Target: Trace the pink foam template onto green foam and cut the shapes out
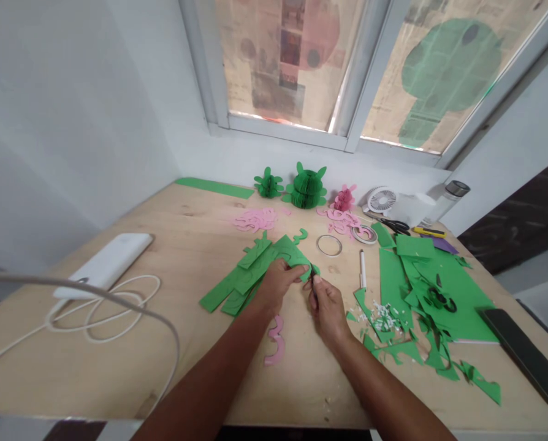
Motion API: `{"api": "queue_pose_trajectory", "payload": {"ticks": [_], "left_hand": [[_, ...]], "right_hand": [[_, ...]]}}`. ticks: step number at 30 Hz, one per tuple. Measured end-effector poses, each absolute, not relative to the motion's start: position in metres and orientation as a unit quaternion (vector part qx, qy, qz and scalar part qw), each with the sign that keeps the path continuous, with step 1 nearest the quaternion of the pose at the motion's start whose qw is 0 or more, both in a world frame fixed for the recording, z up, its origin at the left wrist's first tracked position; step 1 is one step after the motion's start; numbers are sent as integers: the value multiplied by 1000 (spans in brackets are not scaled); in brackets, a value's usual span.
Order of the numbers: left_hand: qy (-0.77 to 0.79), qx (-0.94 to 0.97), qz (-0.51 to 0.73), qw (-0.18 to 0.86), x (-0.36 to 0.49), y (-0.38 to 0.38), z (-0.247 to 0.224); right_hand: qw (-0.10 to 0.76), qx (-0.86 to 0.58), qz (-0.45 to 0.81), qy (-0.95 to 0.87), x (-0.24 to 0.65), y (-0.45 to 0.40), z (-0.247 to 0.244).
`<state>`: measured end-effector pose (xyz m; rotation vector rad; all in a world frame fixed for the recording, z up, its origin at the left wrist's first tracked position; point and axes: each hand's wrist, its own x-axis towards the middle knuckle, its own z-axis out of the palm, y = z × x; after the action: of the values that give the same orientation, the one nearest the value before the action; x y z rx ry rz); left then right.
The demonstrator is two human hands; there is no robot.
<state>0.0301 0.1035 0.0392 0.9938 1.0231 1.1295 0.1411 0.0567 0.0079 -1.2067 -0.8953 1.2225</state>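
My left hand pinches the edge of a green paper sheet between thumb and fingers, in the middle of the table. Closed around small dark scissors, my right hand keeps their blades at that sheet's right edge. More green strips lie under and left of the held sheet, and faint curved outlines show on them. A small green curled cutout rests just beyond the sheet. Nearer to me, beside my left forearm, lies a pink wavy cutout. My fingers hide most of the scissor handles.
Left stands a white power bank with a cable. Pink cutouts, green honeycomb figures and a small fan line the back. Right are a white pen, green scraps, black-handled scissors and a phone.
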Motion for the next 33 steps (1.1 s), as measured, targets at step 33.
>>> {"api": "queue_pose_trajectory", "payload": {"ticks": [33], "left_hand": [[438, 508, 440, 598, 16, 114, 37]], "right_hand": [[547, -512, 539, -385, 140, 53, 11]]}}
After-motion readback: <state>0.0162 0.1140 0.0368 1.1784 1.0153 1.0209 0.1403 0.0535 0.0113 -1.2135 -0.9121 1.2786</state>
